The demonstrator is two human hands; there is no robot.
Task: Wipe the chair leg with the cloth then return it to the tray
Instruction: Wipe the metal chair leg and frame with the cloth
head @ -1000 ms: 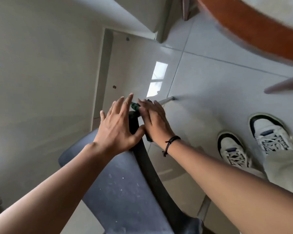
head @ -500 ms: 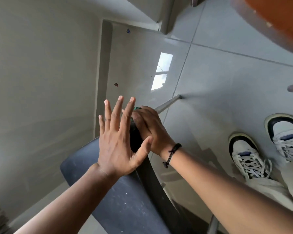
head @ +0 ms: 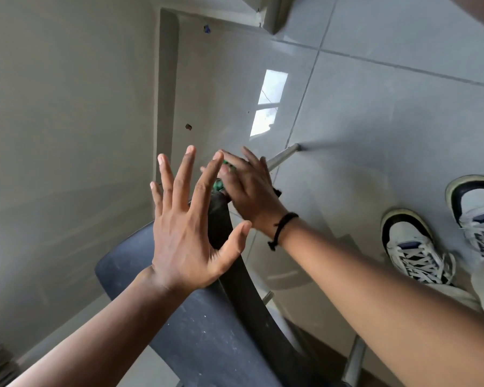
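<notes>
A dark chair [head: 207, 339] fills the lower middle, with a black curved edge [head: 239, 277] running up to my hands. My right hand [head: 252, 191] lies over the top end of that edge and presses a green cloth [head: 218, 185], which shows only as small patches under the fingers. My left hand [head: 187, 230] hovers just left of it, fingers spread wide, holding nothing. A thin metal chair leg [head: 283, 155] slants out to the floor beyond my right hand. No tray is in view.
Glossy grey floor tiles [head: 375, 113] lie to the right, a pale wall [head: 67, 135] to the left. My two white sneakers [head: 414, 247] stand at the right edge. Another metal chair leg [head: 353, 358] shows at the bottom right.
My left hand has lifted off the chair's edge and spread its fingers. My right hand has stayed on the cloth at the top of the black edge.
</notes>
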